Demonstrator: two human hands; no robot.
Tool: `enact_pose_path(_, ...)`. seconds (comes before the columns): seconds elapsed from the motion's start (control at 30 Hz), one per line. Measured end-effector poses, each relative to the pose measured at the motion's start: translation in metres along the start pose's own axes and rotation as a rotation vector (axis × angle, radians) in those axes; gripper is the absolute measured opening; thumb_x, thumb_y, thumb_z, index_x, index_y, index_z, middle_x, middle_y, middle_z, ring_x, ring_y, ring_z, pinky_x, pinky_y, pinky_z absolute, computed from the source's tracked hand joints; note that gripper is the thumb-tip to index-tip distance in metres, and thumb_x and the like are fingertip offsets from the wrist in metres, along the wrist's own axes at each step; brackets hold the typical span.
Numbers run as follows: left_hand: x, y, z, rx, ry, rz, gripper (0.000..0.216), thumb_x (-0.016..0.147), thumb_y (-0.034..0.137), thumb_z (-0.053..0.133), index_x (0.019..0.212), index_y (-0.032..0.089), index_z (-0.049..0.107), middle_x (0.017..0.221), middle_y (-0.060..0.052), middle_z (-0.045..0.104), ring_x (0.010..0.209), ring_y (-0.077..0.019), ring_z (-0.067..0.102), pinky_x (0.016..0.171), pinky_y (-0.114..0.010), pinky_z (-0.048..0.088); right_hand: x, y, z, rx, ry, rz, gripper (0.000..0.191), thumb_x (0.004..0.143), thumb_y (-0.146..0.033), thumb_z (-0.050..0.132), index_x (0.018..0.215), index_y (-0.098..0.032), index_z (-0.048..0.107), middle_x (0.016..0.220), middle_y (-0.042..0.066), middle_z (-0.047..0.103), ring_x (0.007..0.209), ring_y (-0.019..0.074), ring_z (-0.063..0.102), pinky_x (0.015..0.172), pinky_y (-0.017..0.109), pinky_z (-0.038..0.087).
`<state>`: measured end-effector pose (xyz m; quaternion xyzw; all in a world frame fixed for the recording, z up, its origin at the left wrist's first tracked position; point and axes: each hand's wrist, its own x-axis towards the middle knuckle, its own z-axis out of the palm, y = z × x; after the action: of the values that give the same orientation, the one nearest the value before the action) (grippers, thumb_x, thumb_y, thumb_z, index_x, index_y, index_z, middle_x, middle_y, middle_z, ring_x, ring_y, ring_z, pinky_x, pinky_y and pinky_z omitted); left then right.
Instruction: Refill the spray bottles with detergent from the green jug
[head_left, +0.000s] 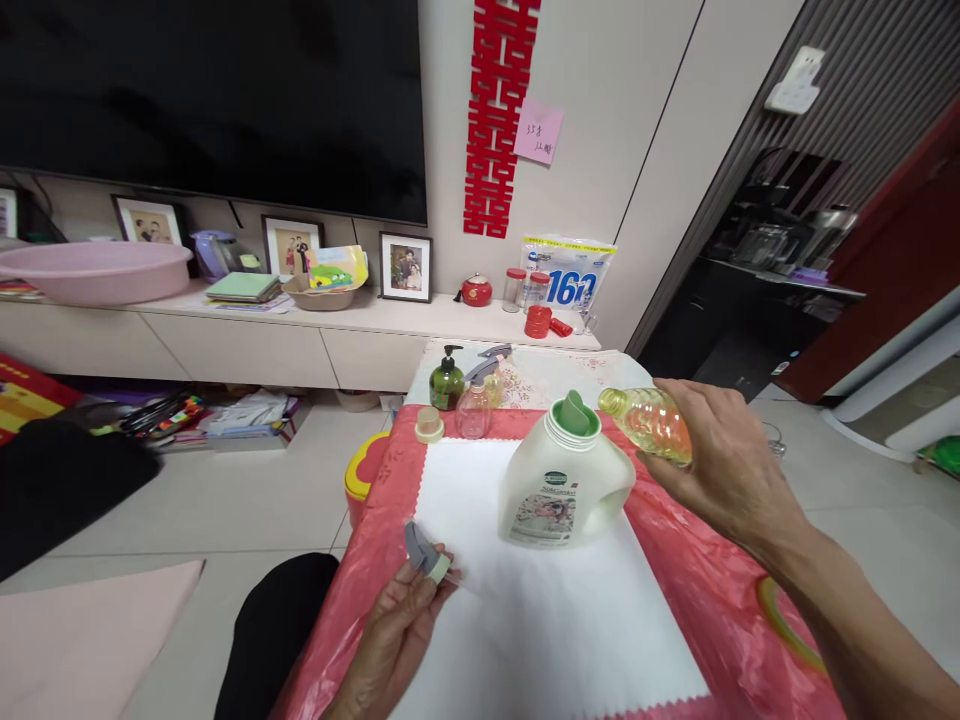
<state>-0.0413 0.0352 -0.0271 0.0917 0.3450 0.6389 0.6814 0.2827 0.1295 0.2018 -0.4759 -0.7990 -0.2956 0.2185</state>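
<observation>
My right hand (724, 465) grips a small clear bottle of yellow liquid (649, 422), tipped on its side with its open mouth just right of the green spout of a white detergent jug (564, 480). The jug stands open on a white cloth (525, 620). My left hand (401, 620) pinches a grey and pale green spray-trigger head (425, 555) at the cloth's near left edge.
A cream cap (429, 424), a clear spray bottle (476, 398) and a green pump bottle (447, 380) stand at the far end of the red-covered table (697, 590). A yellow and red stool (364, 475) sits left of the table. Behind runs a low cabinet with photo frames and a pink basin (94, 270).
</observation>
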Motion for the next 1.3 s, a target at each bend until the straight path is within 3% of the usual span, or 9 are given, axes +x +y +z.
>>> enact_pose_path(0.2, 0.000, -0.001, 0.000, 0.002, -0.017, -0.007, 0.047, 0.053, 0.028, 0.100, 0.095, 0.019, 0.082, 0.099, -0.006, 0.080, 0.092, -0.0207, 0.073, 0.092, -0.035, 0.061, 0.015, -0.005, -0.007, -0.162, 0.020, -0.129, 0.047, 0.087, -0.027, 0.050, 0.131, -0.012, 0.051, 0.123, 0.014, 0.058, 0.106, 0.0282, 0.052, 0.079, 0.037, 0.040)
enact_pose_path(0.67, 0.001, -0.002, -0.002, 0.004, -0.011, -0.005, 0.047, 0.053, 0.028, 0.100, 0.096, 0.020, 0.082, 0.100, -0.007, 0.079, 0.093, -0.0220, 0.072, 0.089, -0.034, 0.061, 0.028, -0.001, -0.015, -0.286, 0.023, -0.225, 0.056, 0.071, -0.011, 0.052, 0.127, -0.013, 0.055, 0.124, 0.010, 0.058, 0.110, 0.0277, 0.052, 0.089, 0.040, 0.038)
enact_pose_path(1.3, 0.002, -0.004, -0.006, 0.000, -0.042, 0.010, 0.044, 0.060, 0.025, 0.097, 0.100, 0.021, 0.081, 0.105, -0.007, 0.079, 0.099, -0.0236, 0.072, 0.094, -0.038, 0.060, 0.033, 0.003, -0.017, -0.295, -0.016, -0.252, 0.056, 0.075, -0.008, 0.052, 0.131, -0.014, 0.055, 0.129, 0.009, 0.057, 0.117, 0.0286, 0.051, 0.095, 0.041, 0.037)
